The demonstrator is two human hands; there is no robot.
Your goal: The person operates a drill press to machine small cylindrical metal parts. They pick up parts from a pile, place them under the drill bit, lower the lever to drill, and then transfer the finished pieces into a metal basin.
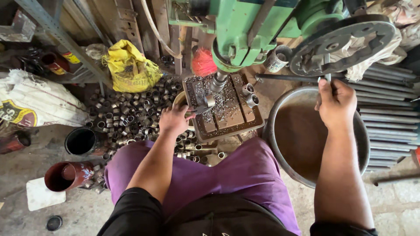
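While the person sits right up against a green drill press, the left hand is down at the near left corner of the press's work plate, fingers curled on a small clamp piece that pins a short metal ring under the drill spindle. So that hand is closed on the clamp, with the ring sitting mid-plate directly below the bit. The plate is covered in metal shavings, and two more rings lie on its far right side.

The right hand is up on the right, fist wrapped around a thin feed lever that hangs off the big dark handwheel. Closed grip, thumb on top.

Below that hand is a large round metal basin, looks rusty brown inside. To the right of it a stack of grey metal rods lies on the floor.

On the left there's a whole pile of cut tube rings spread over the floor, with a yellow bag behind it and a white sack further left. Two dark red tins sit near left. Purple cloth covers the person's lap.
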